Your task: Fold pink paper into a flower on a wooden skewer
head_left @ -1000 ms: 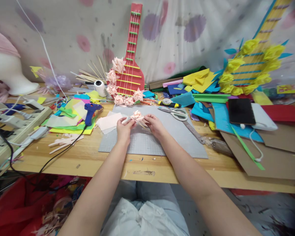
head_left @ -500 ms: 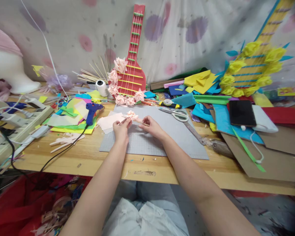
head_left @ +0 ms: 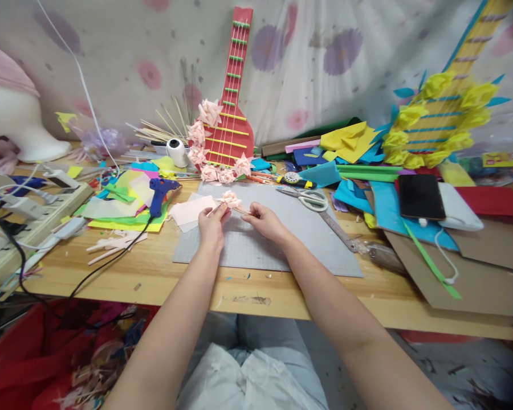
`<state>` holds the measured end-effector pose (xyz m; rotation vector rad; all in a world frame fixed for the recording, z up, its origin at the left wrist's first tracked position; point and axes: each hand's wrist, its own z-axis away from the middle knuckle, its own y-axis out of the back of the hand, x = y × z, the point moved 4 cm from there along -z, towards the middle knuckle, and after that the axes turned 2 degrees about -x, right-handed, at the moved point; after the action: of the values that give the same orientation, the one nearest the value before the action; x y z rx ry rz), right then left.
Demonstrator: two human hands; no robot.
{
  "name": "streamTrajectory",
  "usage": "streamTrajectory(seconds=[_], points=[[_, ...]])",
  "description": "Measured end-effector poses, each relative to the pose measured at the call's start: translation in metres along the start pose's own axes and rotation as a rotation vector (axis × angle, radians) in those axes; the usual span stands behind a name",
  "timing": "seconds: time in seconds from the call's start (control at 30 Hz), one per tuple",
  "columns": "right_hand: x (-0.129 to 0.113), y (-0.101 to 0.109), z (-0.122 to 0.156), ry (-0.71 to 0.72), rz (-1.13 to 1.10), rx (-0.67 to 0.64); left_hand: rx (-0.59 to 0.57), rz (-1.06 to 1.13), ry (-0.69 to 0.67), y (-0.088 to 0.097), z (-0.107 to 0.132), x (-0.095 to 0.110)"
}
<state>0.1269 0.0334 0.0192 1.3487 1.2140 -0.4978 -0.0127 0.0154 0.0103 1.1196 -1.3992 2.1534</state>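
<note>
My left hand pinches the base of a small pink paper flower above the grey cutting mat. From the right, my right hand has its fingers closed on a thin wooden stick, whose far end reaches the flower. Whether the stick is fixed to the flower I cannot tell. Pale pink paper sheets lie just left of my left hand, partly on the mat. Behind the hands leans a red paper guitar with similar pink flowers along its edge.
A blue glue gun rests on coloured sheets at the left, beside a power strip. Scissors and a metal ruler lie on the mat's right. Further right are a phone and cardboard.
My right hand has shifted slightly left, and less of the stick shows past its fingers. The flower has moved a little to the right.
</note>
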Motion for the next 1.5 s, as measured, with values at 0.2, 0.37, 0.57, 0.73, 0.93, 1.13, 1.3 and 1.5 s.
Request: streamTrajectory(seconds=[0.2,0.37,0.57,0.73,0.93,1.13,1.3,1.5], points=[[0.009,0.003,-0.003,-0.034,0.016,0.020,-0.036,-0.036,0.037,-0.001,0.001,0.002],[0.007,0.005,-0.003,-0.039,0.005,0.005,-0.035,-0.075,0.021,-0.001,0.002,0.003],[0.002,0.002,-0.001,-0.014,0.012,-0.057,0.001,-0.068,-0.025,0.002,-0.003,0.001],[0.000,0.001,0.000,-0.020,0.033,-0.076,0.023,-0.090,-0.046,0.003,-0.005,0.001],[-0.002,0.002,0.001,-0.026,0.051,-0.105,0.019,-0.182,-0.099,0.005,-0.002,0.002],[0.001,-0.003,0.001,-0.044,0.089,-0.082,-0.005,-0.230,-0.133,0.003,0.002,0.005],[0.004,-0.005,0.001,-0.043,0.110,-0.080,0.036,-0.227,-0.079,0.005,-0.001,0.006],[0.004,-0.005,0.001,-0.053,0.119,-0.071,0.042,-0.239,-0.081,0.005,-0.002,0.005]])
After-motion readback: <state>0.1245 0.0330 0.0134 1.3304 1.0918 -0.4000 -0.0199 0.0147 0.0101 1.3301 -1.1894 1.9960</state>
